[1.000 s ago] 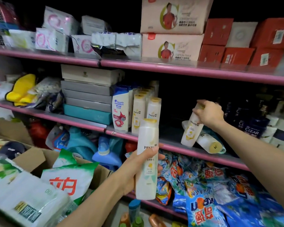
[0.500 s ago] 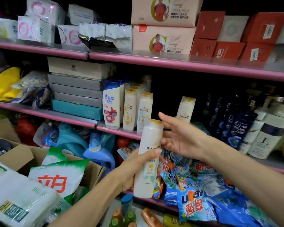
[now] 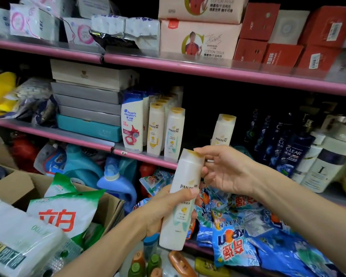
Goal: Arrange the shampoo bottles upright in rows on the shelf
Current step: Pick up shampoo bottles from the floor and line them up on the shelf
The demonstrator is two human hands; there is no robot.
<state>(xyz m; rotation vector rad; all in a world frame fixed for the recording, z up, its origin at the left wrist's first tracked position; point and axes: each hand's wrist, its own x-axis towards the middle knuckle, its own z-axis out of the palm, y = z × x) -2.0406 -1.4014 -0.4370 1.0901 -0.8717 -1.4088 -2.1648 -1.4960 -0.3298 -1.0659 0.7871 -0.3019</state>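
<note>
Lower left of the frame: green-white detergent bag point(image 3: 68, 208) inside a cardboard box point(image 3: 110, 204). Centre, on the pink shelf point(image 3: 72, 139): Head & Shoulders bottle point(image 3: 132, 124), then two upright Pantene rows point(image 3: 165, 126). Below centre: left hand point(image 3: 168, 208) wrapped around a white Pantene bottle point(image 3: 183, 198), held in front of the shelf. Right hand point(image 3: 226, 168) half open, fingertips on the bottle's yellow cap point(image 3: 195, 153). Further right: single Pantene bottle point(image 3: 223, 128) standing alone, then dark Clear bottles point(image 3: 292, 150).
</note>
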